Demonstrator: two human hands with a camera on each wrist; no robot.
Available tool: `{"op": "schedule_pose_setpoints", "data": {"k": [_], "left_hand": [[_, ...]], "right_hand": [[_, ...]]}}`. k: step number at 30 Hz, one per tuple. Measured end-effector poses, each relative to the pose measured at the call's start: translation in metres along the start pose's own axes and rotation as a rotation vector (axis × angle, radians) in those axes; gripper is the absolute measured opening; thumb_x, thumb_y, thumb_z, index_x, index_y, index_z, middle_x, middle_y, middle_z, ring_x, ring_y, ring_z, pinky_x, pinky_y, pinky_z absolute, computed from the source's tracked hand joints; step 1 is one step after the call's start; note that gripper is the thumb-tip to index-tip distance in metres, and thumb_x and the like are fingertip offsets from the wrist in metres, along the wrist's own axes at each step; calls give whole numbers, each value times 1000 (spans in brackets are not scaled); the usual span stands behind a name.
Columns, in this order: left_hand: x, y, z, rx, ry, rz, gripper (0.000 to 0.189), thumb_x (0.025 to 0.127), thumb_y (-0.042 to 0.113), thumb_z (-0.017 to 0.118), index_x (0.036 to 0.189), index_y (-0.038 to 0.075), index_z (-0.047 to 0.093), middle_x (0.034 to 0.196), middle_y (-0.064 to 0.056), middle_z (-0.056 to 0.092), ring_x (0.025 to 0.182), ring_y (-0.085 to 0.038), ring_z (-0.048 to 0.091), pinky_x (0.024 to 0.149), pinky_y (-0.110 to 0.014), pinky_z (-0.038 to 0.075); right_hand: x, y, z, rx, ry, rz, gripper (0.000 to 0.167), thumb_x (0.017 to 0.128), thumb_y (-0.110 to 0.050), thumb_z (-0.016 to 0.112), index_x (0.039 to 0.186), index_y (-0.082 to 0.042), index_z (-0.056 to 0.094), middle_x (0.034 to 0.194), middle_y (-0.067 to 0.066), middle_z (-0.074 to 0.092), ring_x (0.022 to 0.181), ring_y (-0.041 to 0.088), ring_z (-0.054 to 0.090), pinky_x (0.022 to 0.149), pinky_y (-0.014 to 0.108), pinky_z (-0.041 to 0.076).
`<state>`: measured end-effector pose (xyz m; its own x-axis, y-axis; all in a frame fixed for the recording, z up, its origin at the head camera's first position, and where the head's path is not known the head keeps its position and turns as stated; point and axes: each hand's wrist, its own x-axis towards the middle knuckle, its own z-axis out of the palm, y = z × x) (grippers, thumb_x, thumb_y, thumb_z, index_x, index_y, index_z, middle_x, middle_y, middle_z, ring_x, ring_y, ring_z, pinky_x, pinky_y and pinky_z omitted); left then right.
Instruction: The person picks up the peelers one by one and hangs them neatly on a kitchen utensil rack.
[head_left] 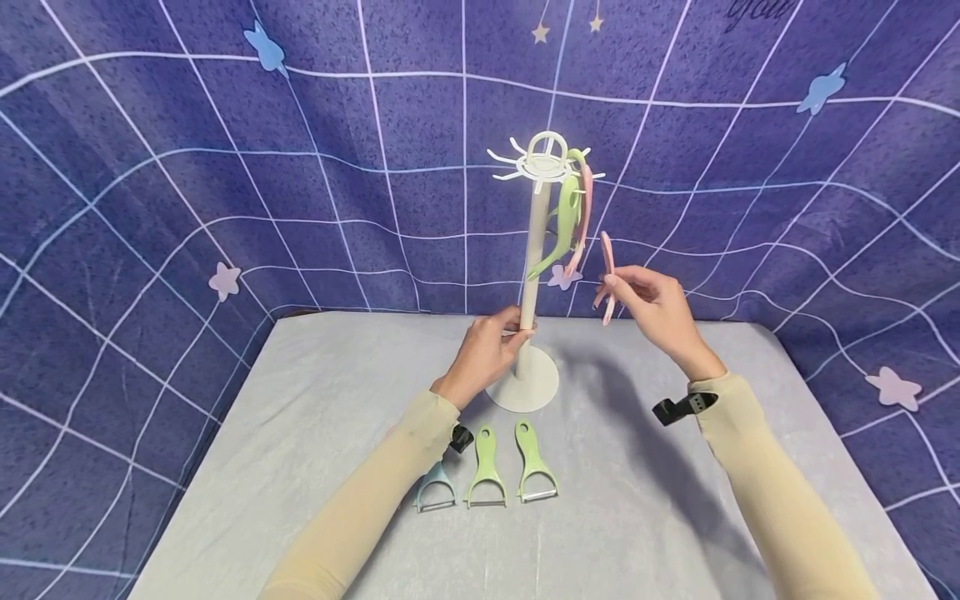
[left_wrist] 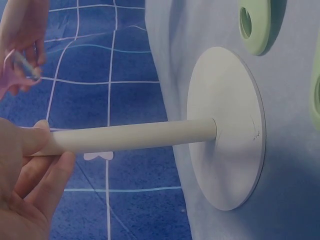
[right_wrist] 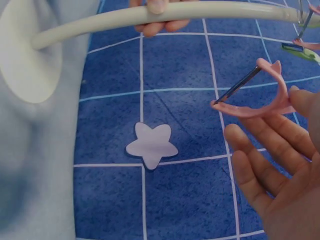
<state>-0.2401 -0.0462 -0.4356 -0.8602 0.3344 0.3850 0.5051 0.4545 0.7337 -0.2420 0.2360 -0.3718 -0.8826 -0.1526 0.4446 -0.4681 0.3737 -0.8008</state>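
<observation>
My left hand [head_left: 486, 352] grips the post of a white stand [head_left: 536, 250], low down above its round base [left_wrist: 235, 165]. To the right of the stand, my right hand [head_left: 660, 312] pinches a pink peeler [head_left: 607, 254] between thumb and fingers. In the right wrist view its forked head and metal blade [right_wrist: 237, 85] point away from the palm. From hooks on the stand's right side hang a green peeler [head_left: 567, 212] and a pink peeler [head_left: 586, 200], both apart from the held one.
Two green peelers, one left [head_left: 486, 450] and one right [head_left: 528, 446], lie on the grey tabletop [head_left: 615, 517] before the base. A blue peeler [head_left: 437, 477] beside them is partly hidden by my left sleeve. A blue patterned curtain [head_left: 375, 208] surrounds the table's back and sides.
</observation>
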Motion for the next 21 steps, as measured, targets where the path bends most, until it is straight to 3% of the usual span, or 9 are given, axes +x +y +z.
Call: {"op": "schedule_pose_setpoints", "data": {"k": [5, 12, 21], "left_hand": [[0, -1, 1, -7, 4, 1, 12, 103, 13, 75, 113, 6, 74, 110, -10, 81, 107, -22, 78, 94, -25, 64], [0, 0, 0, 4, -1, 15, 12, 103, 14, 74, 112, 6, 74, 110, -10, 81, 107, -23, 78, 94, -27, 64], [1, -3, 1, -21, -3, 22, 12, 102, 12, 75, 112, 5, 73, 110, -12, 81, 107, -25, 78, 93, -24, 64]], "right_hand": [[17, -1, 5, 109, 11, -22, 30, 110, -15, 63, 124, 9, 72, 109, 23, 78, 92, 7, 75, 92, 17, 60], [42, -6, 9, 143, 87, -71, 32, 112, -18, 61, 121, 9, 73, 94, 18, 78, 86, 17, 74, 81, 23, 55], [66, -21, 14, 206, 73, -74, 27, 111, -25, 62, 114, -3, 78, 94, 10, 76, 93, 27, 68, 85, 25, 52]]}}
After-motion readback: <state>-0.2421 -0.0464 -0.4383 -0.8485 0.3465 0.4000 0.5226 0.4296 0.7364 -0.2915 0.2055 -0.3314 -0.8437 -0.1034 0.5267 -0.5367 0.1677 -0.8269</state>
